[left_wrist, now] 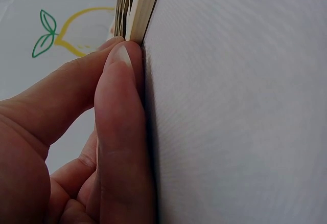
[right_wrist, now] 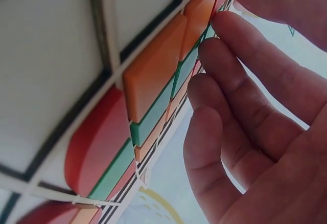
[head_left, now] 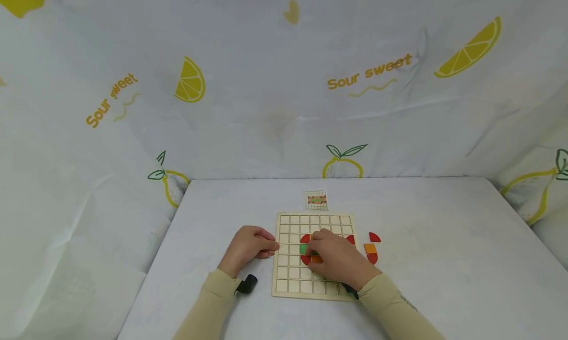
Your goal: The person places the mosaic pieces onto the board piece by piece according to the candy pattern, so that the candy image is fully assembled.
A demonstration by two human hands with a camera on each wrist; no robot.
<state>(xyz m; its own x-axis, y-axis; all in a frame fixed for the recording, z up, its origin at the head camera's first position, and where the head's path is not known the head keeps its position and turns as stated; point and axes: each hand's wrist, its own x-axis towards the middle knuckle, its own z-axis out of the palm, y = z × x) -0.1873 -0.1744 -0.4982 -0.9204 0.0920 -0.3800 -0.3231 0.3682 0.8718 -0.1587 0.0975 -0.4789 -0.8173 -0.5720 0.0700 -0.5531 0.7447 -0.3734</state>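
Observation:
A pale wooden grid board (head_left: 288, 285) lies on the table, with red, orange and green tiles in its middle cells. Thumb and forefinger of my left hand (head_left: 255, 244) pinch the board's left edge (left_wrist: 145, 9). Over the tiles, my right hand (head_left: 337, 256) has its thumb and forefinger at a red rounded tile (head_left: 304, 260), pinching it beside an orange tile (right_wrist: 202, 14). The other fingers curl loosely near a row of green tiles (right_wrist: 153, 106). My right hand hides part of the pattern in the head view.
Right of the board lie two loose red quarter-round tiles (head_left: 374, 237) and an orange square (head_left: 370, 248). Behind the board is a small pattern card (head_left: 316, 200) with a printed grid. A lemon-print cloth (head_left: 275, 83) hangs behind the table.

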